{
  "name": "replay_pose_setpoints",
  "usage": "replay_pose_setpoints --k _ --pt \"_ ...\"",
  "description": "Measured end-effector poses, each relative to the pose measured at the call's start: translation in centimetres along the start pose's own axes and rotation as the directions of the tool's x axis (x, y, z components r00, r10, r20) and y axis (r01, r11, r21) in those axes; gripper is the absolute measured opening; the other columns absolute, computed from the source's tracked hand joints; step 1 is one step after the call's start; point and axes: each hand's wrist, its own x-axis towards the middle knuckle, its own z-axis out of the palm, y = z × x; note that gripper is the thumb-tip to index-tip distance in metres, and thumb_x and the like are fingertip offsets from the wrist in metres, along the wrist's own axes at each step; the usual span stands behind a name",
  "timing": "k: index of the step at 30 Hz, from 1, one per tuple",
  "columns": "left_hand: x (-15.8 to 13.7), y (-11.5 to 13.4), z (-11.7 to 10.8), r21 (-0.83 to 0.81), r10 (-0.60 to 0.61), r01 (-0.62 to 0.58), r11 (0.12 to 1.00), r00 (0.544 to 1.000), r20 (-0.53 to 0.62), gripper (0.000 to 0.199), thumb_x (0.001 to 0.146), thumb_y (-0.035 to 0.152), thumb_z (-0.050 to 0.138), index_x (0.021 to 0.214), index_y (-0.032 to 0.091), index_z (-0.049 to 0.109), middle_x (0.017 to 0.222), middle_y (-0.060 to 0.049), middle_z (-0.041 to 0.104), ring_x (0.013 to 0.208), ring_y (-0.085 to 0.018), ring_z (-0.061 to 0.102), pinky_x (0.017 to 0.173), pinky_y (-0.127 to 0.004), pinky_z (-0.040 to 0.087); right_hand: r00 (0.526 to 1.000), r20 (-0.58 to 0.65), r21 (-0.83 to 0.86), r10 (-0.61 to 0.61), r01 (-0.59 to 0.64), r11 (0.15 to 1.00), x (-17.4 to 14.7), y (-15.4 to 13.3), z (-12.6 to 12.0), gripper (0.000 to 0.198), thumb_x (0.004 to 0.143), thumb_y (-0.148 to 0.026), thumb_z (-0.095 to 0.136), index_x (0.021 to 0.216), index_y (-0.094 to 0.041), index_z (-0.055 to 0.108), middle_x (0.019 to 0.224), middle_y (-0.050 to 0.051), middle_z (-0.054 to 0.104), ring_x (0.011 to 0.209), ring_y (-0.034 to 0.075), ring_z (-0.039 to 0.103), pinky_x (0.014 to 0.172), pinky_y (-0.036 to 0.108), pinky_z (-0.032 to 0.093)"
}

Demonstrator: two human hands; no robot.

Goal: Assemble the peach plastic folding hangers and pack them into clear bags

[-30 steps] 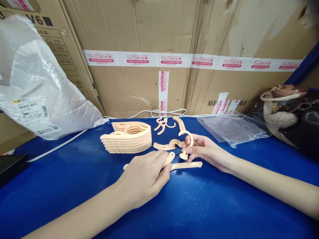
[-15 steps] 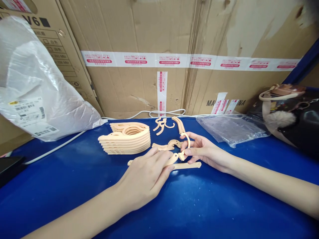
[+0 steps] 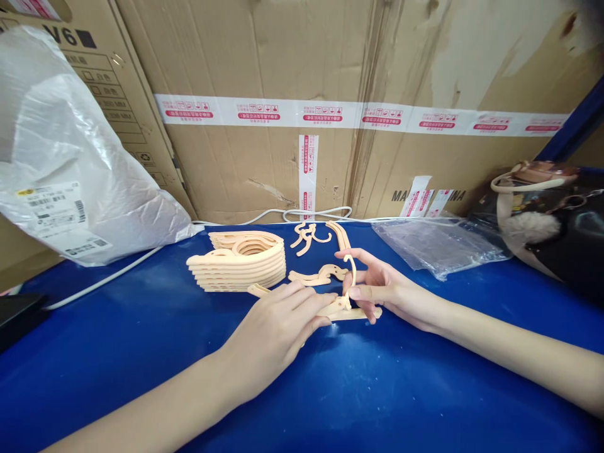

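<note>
- Filling the back of the frame, a cardboard box [image 3: 255,56] stands behind a blue tabletop [image 3: 377,396].
- A white plastic parcel [image 3: 99,157] leans in at the upper left; a black handbag [image 3: 578,233] sits at the right edge, with a clear bag [image 3: 438,245] lying flat near it.
- Left of centre, a neat stack of hanger parts [image 3: 240,274] rests on the tabletop, well apart from the right hand [image 3: 384,283].
- Around the centre, the left hand [image 3: 276,330] covers most of a cream bar [image 3: 333,307], its fingers closed on it; a second bar [image 3: 363,314] lies just under the held end.
- Just right of centre, the right hand's thumb and fingers pinch a hook [image 3: 353,274] by its lower stem, its foot against the bar's end.
- The hook could, I judge, twist or slip out if pressed at a slant, since the pinch is narrow; a downward push might also skid the second bar.
- The hook looks smooth, thin and cream-coloured, its curved tip upward; the bar has a small round hole near its end. Whether the two are joined, I cannot tell.
</note>
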Motion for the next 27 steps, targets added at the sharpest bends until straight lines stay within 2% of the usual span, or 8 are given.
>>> replay_pose_setpoints --k 5,10,19,21,24,27 --pt "-0.3 0.1 0.1 0.102 0.044 -0.042 0.994 0.999 -0.014 0.029 0.103 0.022 0.035 0.115 0.010 0.058 0.088 -0.006 0.067 0.077 -0.020 0.059 0.069 -0.033 0.049 0.999 -0.030 -0.065 -0.020 0.018 0.998 -0.1 0.0 0.0 0.061 0.081 -0.024 0.072 0.133 -0.029 0.041 0.083 -0.004 0.063 0.043 0.003 0.051 0.040 0.015 0.044" --pt "-0.3 0.1 0.2 0.157 0.031 -0.030 0.987 0.999 -0.008 0.030 0.103 0.023 0.035 0.120 0.009 0.056 0.086 -0.005 0.067 0.077 -0.019 0.060 0.067 -0.032 0.050 0.994 -0.087 -0.149 -0.064 0.051 0.988 -0.1 -0.4 0.3 0.065 0.080 -0.025 0.073 0.136 -0.028 0.041 0.078 -0.004 0.061 0.045 0.004 0.046 0.038 0.015 0.041" --pt "-0.3 0.1 0.3 0.253 0.053 -0.055 0.966 0.998 0.015 0.033 0.104 0.023 0.031 0.122 0.009 0.056 0.082 -0.005 0.066 0.072 -0.019 0.061 0.061 -0.032 0.049 0.985 -0.101 -0.329 -0.137 0.096 0.939 -0.8 -1.3 0.9 0.059 0.084 -0.028 0.067 0.136 -0.030 0.039 0.076 -0.004 0.057 0.052 0.008 0.044 0.039 0.018 0.033" --pt "-0.3 0.1 0.4 0.262 0.058 -0.061 0.963 0.998 0.017 0.034 0.104 0.022 0.032 0.121 0.008 0.056 0.083 -0.005 0.067 0.073 -0.020 0.062 0.062 -0.032 0.050 0.983 -0.103 -0.358 -0.150 0.105 0.928 -0.8 -1.4 1.0 0.055 0.085 -0.028 0.066 0.134 -0.030 0.040 0.078 -0.003 0.057 0.056 0.010 0.048 0.043 0.020 0.035" --pt "-0.3 0.2 0.4 0.268 0.055 -0.058 0.962 0.998 0.022 0.033 0.103 0.022 0.032 0.120 0.008 0.057 0.085 -0.006 0.067 0.075 -0.022 0.063 0.062 -0.034 0.051 0.984 -0.090 -0.356 -0.151 0.109 0.928 -0.8 -1.3 1.1 0.054 0.086 -0.029 0.065 0.133 -0.030 0.040 0.086 -0.001 0.059 0.070 0.014 0.057 0.057 0.025 0.046" --pt "-0.3 0.3 0.4 0.282 0.043 -0.052 0.958 0.998 0.037 0.035 0.103 0.023 0.030 0.119 0.008 0.058 0.086 -0.006 0.067 0.076 -0.022 0.063 0.063 -0.035 0.051 0.986 -0.085 -0.349 -0.142 0.104 0.931 -0.7 -1.2 1.0 0.055 0.086 -0.030 0.064 0.134 -0.030 0.038 0.093 0.001 0.062 0.082 0.018 0.060 0.068 0.031 0.049"
